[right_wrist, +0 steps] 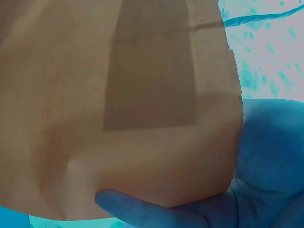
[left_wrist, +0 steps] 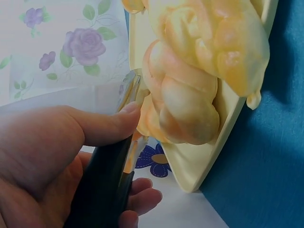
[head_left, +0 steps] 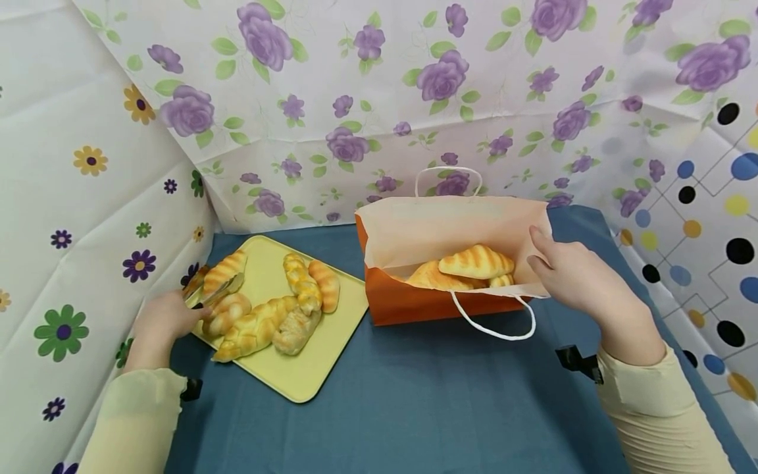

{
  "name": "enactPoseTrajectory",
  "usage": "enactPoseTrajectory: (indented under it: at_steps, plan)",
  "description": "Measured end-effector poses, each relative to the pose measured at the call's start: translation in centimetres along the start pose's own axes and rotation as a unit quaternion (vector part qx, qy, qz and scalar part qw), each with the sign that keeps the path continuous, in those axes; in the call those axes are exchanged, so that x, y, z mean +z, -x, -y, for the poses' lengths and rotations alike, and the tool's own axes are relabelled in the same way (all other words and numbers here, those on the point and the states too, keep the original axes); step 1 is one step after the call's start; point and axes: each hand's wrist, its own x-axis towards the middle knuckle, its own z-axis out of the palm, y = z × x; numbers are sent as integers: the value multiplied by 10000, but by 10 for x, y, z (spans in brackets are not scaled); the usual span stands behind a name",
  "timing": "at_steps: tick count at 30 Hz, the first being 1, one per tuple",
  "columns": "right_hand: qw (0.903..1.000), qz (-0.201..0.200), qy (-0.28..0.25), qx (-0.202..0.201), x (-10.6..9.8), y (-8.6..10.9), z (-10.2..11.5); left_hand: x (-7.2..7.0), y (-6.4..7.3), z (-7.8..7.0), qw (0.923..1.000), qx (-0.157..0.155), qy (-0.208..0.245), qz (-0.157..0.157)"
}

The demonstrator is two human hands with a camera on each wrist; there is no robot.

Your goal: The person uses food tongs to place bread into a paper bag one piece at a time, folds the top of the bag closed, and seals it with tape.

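Observation:
At the left, my left hand [head_left: 158, 324] holds metal tongs [head_left: 220, 291] with a black handle [left_wrist: 100, 183]. The tongs' ends reach to a striped bread roll [head_left: 226, 270] on the far-left part of the yellow tray [head_left: 304, 378], one arm on either side of it. A knotted bread [left_wrist: 187, 102] lies right beside the tongs. My right hand [head_left: 583, 276] grips the right side of an orange paper bag [head_left: 408, 303], thumb on the paper [right_wrist: 156, 161]. The bag lies tilted with its mouth toward me, several breads [head_left: 476, 262] inside.
On the tray are also a long braided bread [head_left: 254, 329], a yellow twisted bread [head_left: 302, 282], a pale roll [head_left: 296, 329] and a striped roll [head_left: 324, 286]. White rope handles [head_left: 494, 334] stick out from the bag. Patterned sheets [head_left: 367, 105] wall in the blue tabletop [head_left: 438, 401].

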Motion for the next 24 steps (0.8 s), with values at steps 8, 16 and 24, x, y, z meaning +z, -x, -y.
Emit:
enactPoseTrajectory:
  at_steps: [8, 16, 24]
  plan:
    - [10000, 73, -41, 51, -1, 1, 0, 4, 0, 4, 9999, -68, 108, -90]
    - [9999, 85, -36, 48, -1, 1, 1, 4, 4, 1, 9996, -104, 139, -242]
    - [9999, 71, -88, 2, -1, 2, -1, 3, 3, 3, 9994, -126, 178, -283]
